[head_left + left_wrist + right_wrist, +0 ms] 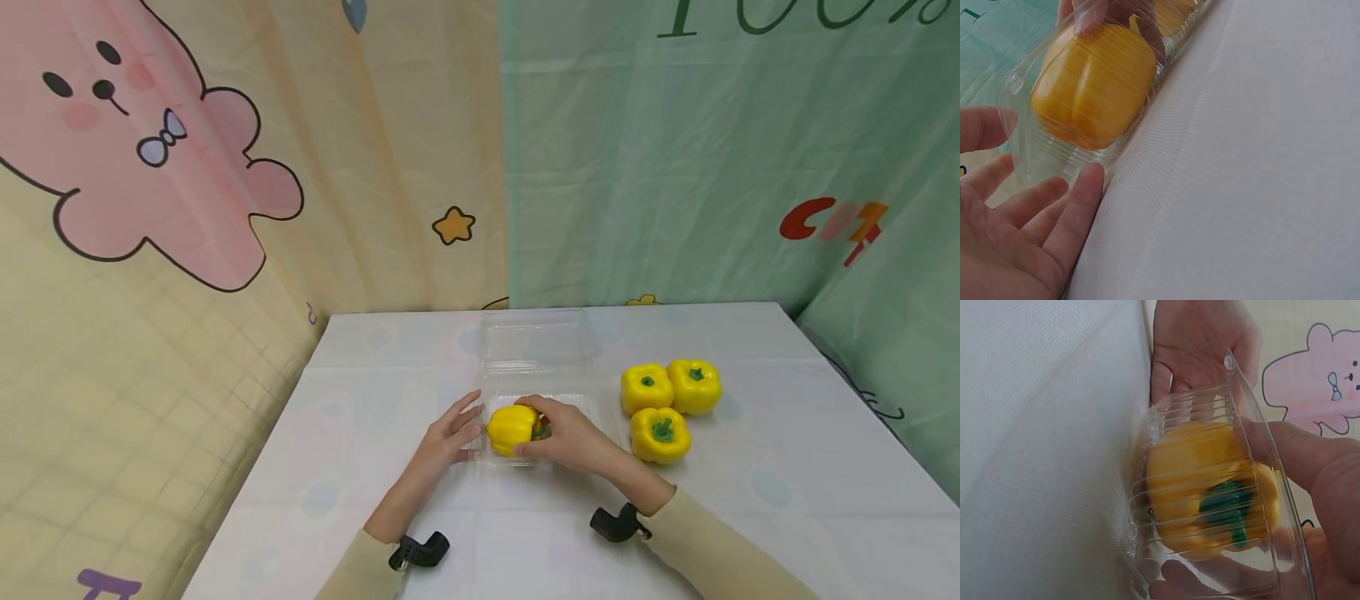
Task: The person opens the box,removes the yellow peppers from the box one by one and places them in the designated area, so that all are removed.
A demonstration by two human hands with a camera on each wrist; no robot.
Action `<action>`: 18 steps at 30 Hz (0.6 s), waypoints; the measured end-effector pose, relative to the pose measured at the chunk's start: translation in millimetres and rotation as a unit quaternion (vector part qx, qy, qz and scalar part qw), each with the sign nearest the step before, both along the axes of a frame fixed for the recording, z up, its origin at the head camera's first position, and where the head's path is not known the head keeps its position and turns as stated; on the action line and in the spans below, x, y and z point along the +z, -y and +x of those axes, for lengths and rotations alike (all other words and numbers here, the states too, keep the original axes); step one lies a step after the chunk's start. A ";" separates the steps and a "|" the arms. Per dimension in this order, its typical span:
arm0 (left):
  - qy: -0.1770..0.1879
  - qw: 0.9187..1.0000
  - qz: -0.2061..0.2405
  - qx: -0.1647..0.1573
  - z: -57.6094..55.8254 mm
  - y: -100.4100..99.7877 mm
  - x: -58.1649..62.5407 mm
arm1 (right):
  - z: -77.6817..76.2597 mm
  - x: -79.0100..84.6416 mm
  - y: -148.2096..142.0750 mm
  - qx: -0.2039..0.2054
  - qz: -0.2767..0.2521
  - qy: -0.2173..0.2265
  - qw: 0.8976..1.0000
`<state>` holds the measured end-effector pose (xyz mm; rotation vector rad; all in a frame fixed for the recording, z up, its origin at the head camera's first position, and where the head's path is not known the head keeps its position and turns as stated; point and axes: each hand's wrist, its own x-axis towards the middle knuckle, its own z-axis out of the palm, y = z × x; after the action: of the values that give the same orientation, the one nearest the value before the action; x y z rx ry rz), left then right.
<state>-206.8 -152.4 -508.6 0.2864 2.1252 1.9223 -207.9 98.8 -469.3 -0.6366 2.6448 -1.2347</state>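
A yellow bell pepper [512, 429] lies on its side within the clear plastic clamshell box [537, 340], its green stem turned to the right. My right hand [572, 435] grips this pepper from the stem side, thumb in front and fingers behind. Through the ribbed wall in the right wrist view, the pepper [1191, 481] shows with its stem facing that camera. My left hand [447, 442] is at the box's left side, fingers spread and fairly straight. In the left wrist view its fingertips [1090, 178] are against or very near the clear wall.
Three more yellow bell peppers [661, 435] stand grouped on the table right of the box, stems up. The box's lid lies folded back toward the far edge of the white-covered table [360, 375]. Patterned curtains [405, 167] hang behind and at the sides.
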 end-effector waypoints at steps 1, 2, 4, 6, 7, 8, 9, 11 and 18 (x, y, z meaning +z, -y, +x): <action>0.001 1.000 0.001 0.000 0.3 0.1 0.0 | 0.1 -0.3 0.0 0.000 0.000 -0.001 1.000; 0.000 1.000 0.002 -0.001 0.4 0.1 -0.2 | 0.2 -0.5 0.0 -0.001 0.001 -0.002 1.000; 0.000 1.000 0.003 -0.001 0.3 -0.2 -0.2 | 0.3 -0.4 -0.3 -0.001 0.001 -0.005 1.000; 0.000 1.000 0.001 -0.002 0.0 -0.6 -0.1 | 0.1 -0.6 -0.9 0.001 0.001 -0.006 1.000; -0.002 1.000 0.001 -0.003 -0.1 -0.7 -0.2 | 0.0 -0.8 -1.2 0.002 0.000 -0.006 1.000; -0.002 1.000 0.001 -0.004 -0.3 -0.8 -0.2 | 0.0 -0.6 -1.4 0.002 0.000 -0.006 1.000; -0.001 1.000 0.000 -0.003 -0.4 -0.9 0.1 | -0.1 -0.7 -1.5 0.004 -0.001 -0.007 1.000; -0.001 1.000 -0.003 -0.002 -0.5 -0.7 0.6 | -0.4 -0.8 -1.5 0.006 -0.003 -0.006 1.000; -0.004 1.000 -0.001 -0.004 -0.4 0.0 0.4 | -0.6 -0.3 0.0 -0.001 0.005 -0.009 1.000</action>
<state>-207.1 -152.4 -508.2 0.3034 2.1275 1.9174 -208.5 98.8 -469.6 -0.6460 2.6660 -1.2208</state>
